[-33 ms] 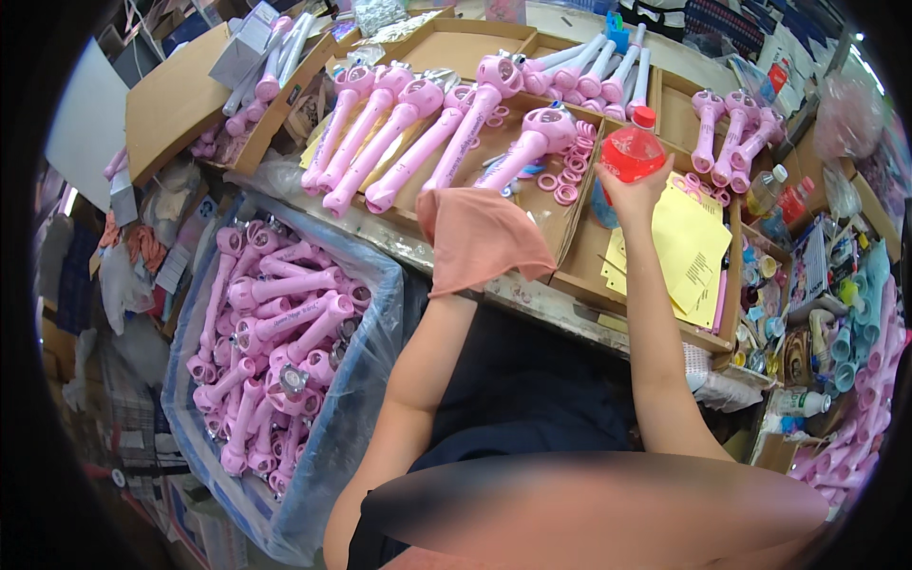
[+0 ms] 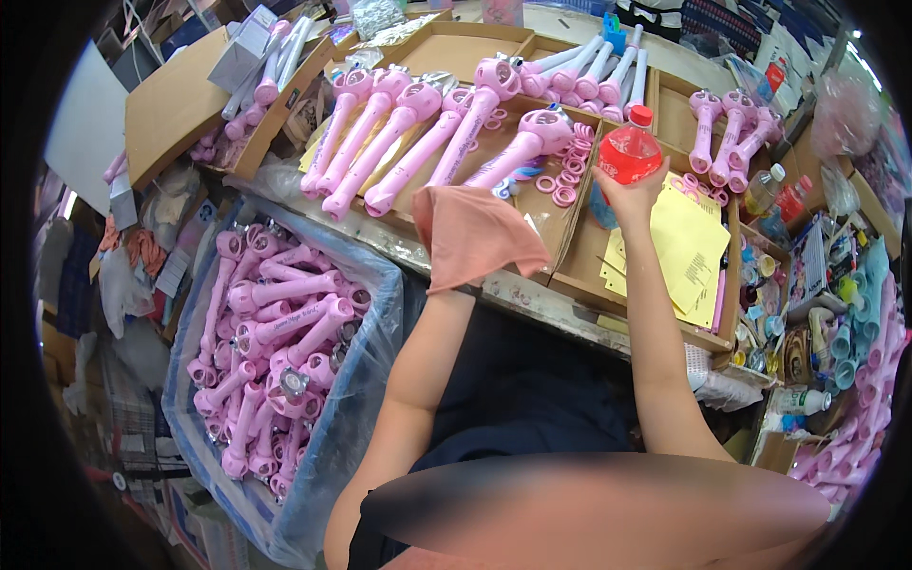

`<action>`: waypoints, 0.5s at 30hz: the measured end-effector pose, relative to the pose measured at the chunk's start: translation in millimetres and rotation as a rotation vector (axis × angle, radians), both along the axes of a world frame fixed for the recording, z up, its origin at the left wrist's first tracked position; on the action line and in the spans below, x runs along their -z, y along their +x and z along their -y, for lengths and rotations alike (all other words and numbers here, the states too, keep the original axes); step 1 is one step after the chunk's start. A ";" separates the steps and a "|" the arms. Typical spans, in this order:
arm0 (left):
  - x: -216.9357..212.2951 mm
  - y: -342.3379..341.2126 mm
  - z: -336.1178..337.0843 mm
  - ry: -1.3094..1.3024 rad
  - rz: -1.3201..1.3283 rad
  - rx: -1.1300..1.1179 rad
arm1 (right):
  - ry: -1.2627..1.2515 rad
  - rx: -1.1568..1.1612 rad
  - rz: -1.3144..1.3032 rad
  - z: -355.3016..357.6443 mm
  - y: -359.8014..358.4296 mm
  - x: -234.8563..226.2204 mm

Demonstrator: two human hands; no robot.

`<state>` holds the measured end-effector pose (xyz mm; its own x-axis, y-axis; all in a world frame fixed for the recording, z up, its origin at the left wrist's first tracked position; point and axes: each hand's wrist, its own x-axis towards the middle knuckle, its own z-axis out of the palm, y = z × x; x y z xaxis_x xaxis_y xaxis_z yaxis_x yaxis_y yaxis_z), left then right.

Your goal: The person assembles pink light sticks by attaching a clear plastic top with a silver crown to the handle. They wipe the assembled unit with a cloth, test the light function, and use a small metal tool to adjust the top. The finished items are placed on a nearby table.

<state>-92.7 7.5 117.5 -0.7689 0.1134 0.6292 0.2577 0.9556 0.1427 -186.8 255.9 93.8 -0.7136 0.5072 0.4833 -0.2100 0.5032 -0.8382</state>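
A peach-coloured cloth [image 2: 475, 233] drapes over my left hand, so its fingers are hidden. Just beyond the cloth lies a pink wand-like toy [image 2: 527, 147] with a round clear-windowed head, its handle end reaching toward the cloth; whether my left hand touches it is hidden. My right hand [image 2: 629, 198] is wrapped round a plastic bottle [image 2: 631, 154] with a red cap and red body, held upright over the cardboard tray. Several more pink toys [image 2: 394, 128] lie side by side to the left, and small pink rings [image 2: 564, 195] are scattered between my hands.
A blue crate [image 2: 328, 475] lined with plastic and heaped with pink toys stands at left. Yellow sheets [image 2: 679, 252] lie in a cardboard tray [image 2: 578, 275] near my right forearm. More toys [image 2: 731, 138] and drink bottles [image 2: 763, 188] stand at right. Pale-handled toys [image 2: 594, 71] fill the back.
The cloth over my left hand has shifted slightly to the left. The handle of the nearest pink toy has swung slightly left too. My right hand and the bottle are nearly still.
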 end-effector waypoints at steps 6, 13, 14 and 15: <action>-13.8 -17.4 26.2 -0.429 0.022 -0.219 | 0.128 -0.205 -0.140 -1.1 10.8 -8.3; -37.7 47.3 -1.5 0.268 0.149 0.031 | 1.066 -0.413 -0.383 21.6 47.3 -62.7; -39.8 55.4 -4.5 0.627 0.111 0.162 | 1.219 -0.420 -0.437 25.7 49.2 -69.4; -42.0 63.0 -3.9 0.491 0.155 0.162 | 1.234 -0.481 -0.485 31.1 50.1 -74.9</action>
<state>-29.8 11.5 159.6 -0.8540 -0.0405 0.5187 0.3370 0.7163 0.6110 -136.7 224.8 168.6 -0.3300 -0.6590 0.6758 -0.7057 0.6478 0.2871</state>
